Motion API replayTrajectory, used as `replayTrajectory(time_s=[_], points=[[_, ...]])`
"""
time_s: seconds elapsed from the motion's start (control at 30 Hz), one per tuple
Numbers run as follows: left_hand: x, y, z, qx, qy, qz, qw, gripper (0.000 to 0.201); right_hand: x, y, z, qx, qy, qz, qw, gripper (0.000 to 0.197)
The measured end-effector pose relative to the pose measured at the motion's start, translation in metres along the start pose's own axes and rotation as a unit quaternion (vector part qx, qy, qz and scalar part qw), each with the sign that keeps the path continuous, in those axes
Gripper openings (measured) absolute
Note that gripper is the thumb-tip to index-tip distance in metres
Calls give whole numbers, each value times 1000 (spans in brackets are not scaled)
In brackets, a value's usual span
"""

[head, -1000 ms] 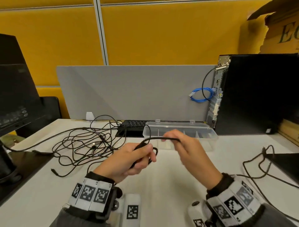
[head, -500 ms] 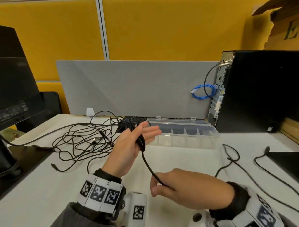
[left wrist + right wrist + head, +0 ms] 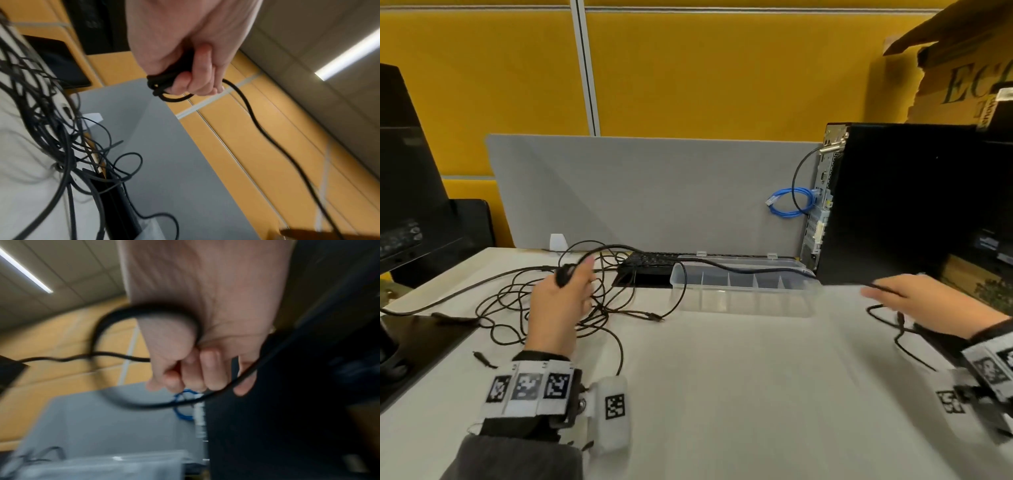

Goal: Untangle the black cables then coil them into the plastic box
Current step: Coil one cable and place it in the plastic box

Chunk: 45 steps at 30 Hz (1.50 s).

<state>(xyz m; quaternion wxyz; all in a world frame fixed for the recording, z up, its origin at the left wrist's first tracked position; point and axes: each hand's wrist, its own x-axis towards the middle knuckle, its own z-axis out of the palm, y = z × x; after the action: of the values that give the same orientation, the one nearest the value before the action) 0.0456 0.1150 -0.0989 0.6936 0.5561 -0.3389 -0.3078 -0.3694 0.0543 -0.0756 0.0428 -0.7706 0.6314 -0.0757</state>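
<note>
My left hand (image 3: 561, 301) grips a small coil of black cable (image 3: 565, 272) above the cable tangle (image 3: 534, 301) on the white desk. In the left wrist view the fingers (image 3: 197, 78) curl round that coil (image 3: 164, 82). From it the cable (image 3: 739, 269) runs stretched over the clear plastic box (image 3: 743, 301) to my right hand (image 3: 914, 294), far right beside the computer tower. The right wrist view shows that hand's fingers (image 3: 205, 369) curled round the cable (image 3: 123, 356), blurred. The box is divided into compartments and stands open with nothing in it.
A black computer tower (image 3: 911, 205) stands right of the box, with a blue cable (image 3: 789, 205) at its back. A grey divider (image 3: 654, 192) and a keyboard (image 3: 647, 265) lie behind. A monitor (image 3: 407, 192) is at left. More black cable (image 3: 900, 329) lies under my right wrist.
My hands have moved wide apart. The left went left over the tangle with its coil, the right swung from near me out to the right, drawing the cable across the box.
</note>
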Motion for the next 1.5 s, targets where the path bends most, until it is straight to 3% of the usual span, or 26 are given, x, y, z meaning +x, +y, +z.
replayTrajectory(time_s=[0.13,0.2,0.23,0.3,0.37,0.43,0.5,0.57,0.6,0.7,0.87,0.97,1.07,1.13,1.17,1.23,1.27,1.3,1.33,1.37,1.43,1.5], points=[[5,-7,-5,6,1,-18,1000,24,-4,41,-2,-228,-1,157,961,32],[2,-10,3,42,-21,-23,999,26,-4,27,-3,-246,-25,166,955,35],[0,-11,7,57,-31,-23,998,26,-4,14,-2,-237,-19,141,961,50],[-4,-13,15,79,-57,-19,995,28,-7,-25,-2,-167,20,51,984,79],[-8,-14,22,100,-95,-16,990,28,-12,-72,1,-5,27,-58,998,85],[-14,-16,29,107,-140,-18,984,29,-19,-117,9,132,-14,-149,980,83],[-20,-17,35,105,-180,-22,978,28,-19,-149,23,146,-35,-218,964,71],[-24,-17,40,102,-206,-22,973,29,-15,-166,37,143,-20,-264,954,42],[-25,-18,41,97,-214,-22,972,30,-13,-172,42,176,-16,-273,946,29],[-28,-16,39,69,-277,-46,957,31,-11,-181,47,385,-30,-251,888,21],[-35,-10,33,3,-466,-103,879,35,-3,-167,43,644,12,-161,748,22],[-38,-11,31,-73,-562,-105,817,35,4,-165,50,710,22,-129,692,15],[-42,-11,35,-194,-637,-147,732,34,8,-168,58,753,-12,-121,647,13],[-42,-8,38,-307,-658,-186,662,40,8,-168,61,776,-49,-127,616,14],[-37,-9,37,-353,-647,-200,646,42,9,-167,62,790,-63,-130,596,17],[-29,-12,34,-398,-613,-183,658,44,10,-166,63,809,-66,-128,570,20],[-28,-13,35,-417,-603,-166,660,44,11,-166,64,804,-57,-121,580,17],[-30,-13,39,-431,-591,-151,665,45,11,-168,65,783,-45,-113,610,12],[-35,-11,44,-431,-568,-143,687,43,11,-169,68,743,-29,-110,660,9],[-38,-9,46,-416,-518,-138,734,40,10,-172,70,681,-15,-116,723,11],[-39,-9,47,-373,-347,-77,857,31,6,-177,76,533,-33,-160,830,19],[-36,-6,47,-340,-272,-14,900,31,-2,-184,78,418,-120,-222,872,24]])
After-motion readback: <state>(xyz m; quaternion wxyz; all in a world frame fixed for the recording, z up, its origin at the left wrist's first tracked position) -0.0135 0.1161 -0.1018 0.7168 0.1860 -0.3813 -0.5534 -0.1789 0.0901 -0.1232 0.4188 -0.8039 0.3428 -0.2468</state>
